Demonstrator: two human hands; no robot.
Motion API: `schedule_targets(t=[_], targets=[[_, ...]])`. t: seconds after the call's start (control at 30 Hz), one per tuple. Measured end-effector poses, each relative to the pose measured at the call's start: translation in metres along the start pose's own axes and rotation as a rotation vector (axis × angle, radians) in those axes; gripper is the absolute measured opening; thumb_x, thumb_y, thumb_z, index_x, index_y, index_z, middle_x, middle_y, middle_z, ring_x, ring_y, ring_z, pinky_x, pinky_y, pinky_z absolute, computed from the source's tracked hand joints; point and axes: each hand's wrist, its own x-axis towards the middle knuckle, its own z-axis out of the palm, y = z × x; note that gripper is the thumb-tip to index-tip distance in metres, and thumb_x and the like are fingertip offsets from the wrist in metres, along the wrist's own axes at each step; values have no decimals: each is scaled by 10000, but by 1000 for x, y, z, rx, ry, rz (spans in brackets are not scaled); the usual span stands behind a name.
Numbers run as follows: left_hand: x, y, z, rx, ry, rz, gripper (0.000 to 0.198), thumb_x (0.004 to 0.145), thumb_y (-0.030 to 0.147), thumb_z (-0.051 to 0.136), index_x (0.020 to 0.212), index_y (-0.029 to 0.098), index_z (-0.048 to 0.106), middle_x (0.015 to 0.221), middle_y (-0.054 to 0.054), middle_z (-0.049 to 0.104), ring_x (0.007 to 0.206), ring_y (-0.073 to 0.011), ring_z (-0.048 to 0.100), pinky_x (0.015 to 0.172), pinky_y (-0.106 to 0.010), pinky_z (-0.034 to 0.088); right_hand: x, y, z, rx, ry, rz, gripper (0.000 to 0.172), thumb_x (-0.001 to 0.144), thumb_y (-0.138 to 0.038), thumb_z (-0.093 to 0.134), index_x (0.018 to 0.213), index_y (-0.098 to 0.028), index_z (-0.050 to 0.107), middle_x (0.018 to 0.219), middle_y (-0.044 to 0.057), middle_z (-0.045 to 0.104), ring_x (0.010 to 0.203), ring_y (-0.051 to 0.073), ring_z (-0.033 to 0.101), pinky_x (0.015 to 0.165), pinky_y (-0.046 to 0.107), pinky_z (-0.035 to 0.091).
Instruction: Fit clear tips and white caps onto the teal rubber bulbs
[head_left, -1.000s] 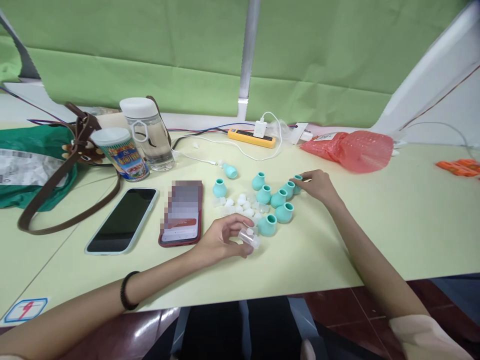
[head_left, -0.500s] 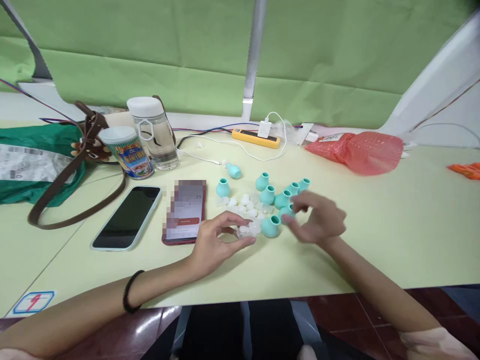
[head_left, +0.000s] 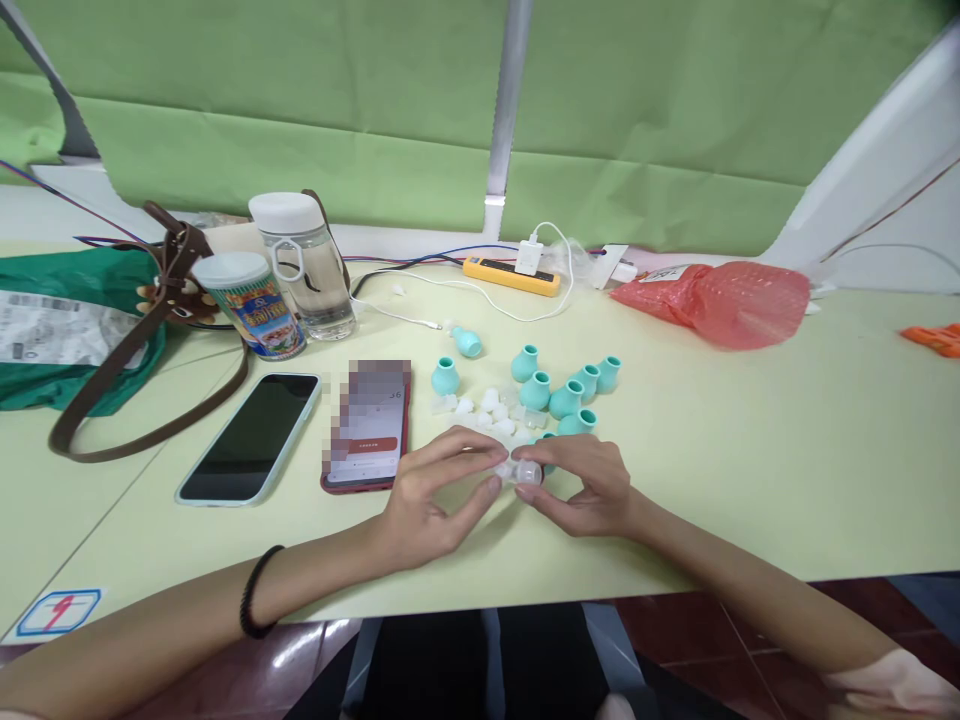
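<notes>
We observe the left hand point(head_left: 429, 502) and right hand point(head_left: 594, 488) pinching a clear plastic piece point(head_left: 529, 473) from opposite sides, apparently for steadiness, near the turquoise bulbs point(head_left: 535, 391).

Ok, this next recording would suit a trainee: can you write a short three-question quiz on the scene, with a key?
1. On which wrist is the dark band?
2. True or false: the yellow power strip lies farther from the person than the red-cased phone.
3. Multiple choice: what is between the fingertips of the right hand?
A) a water bottle
B) a clear plastic piece
C) a white cable

Key: 1. left; 2. true; 3. B
</notes>
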Motion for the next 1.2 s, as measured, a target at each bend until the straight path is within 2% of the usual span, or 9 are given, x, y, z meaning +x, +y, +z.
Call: schedule_targets(t=[0.27,0.33,0.53,0.77,0.83,0.9,1.03,1.1,1.2], targets=[[0,-12,-4,304,-25,277,290,648,-10,613,899,125,558,854,-100,575,782,-178,495,604,-327,476,-4,2,6,-133,90,13,145,667,-185,620,794,-154,556,615,12,653,531,94,603,504,174,460],[2,-12,-6,314,-30,269,269,661,4,607,889,135,557,823,-84,565,755,-164,482,586,-311,465,-4,3,6,-144,79,12,144,671,-192,618,796,-153,557,616,11,654,530,93,603,500,174,458],[11,-9,-12,205,-161,134,140,739,64,547,853,145,555,777,-54,527,733,-134,478,624,-288,442,-3,9,0,-189,2,-57,162,682,-232,613,814,-157,555,562,-6,627,519,103,591,465,194,439],[9,-10,-10,302,-248,84,61,782,77,476,809,126,502,772,-65,502,752,-153,435,639,-300,411,-3,11,-1,-164,-3,-69,168,687,-228,604,828,-160,546,541,-20,601,513,91,573,483,189,441],[9,-8,-9,265,-272,-9,63,805,89,430,803,129,478,761,-58,488,748,-155,424,645,-312,410,-3,11,-1,-159,-11,-65,166,687,-222,600,830,-158,547,529,-25,588,506,87,564,481,186,437],[10,-4,-8,133,-288,-186,75,829,124,388,804,140,457,758,-43,470,734,-145,424,661,-321,425,-3,10,-2,-149,-23,-60,163,689,-222,594,831,-158,548,520,-27,575,499,85,552,483,188,436],[10,3,-4,-414,-238,-611,127,847,247,366,819,153,446,767,-20,418,718,-119,445,653,-315,500,1,10,-3,-120,-39,-58,157,692,-216,581,833,-158,540,493,-28,541,468,86,512,457,197,421],[10,4,-1,-666,-196,-743,150,832,283,396,816,145,454,759,-22,409,734,-125,456,640,-328,525,2,11,-4,-115,-52,-67,161,691,-207,576,838,-158,534,482,-29,524,450,85,492,433,199,407],[11,3,1,-880,-157,-865,151,817,283,429,793,138,462,770,-41,425,765,-142,476,613,-316,529,2,11,-4,-116,-23,-85,168,683,-198,568,844,-169,527,483,-31,525,452,90,501,430,200,414]])
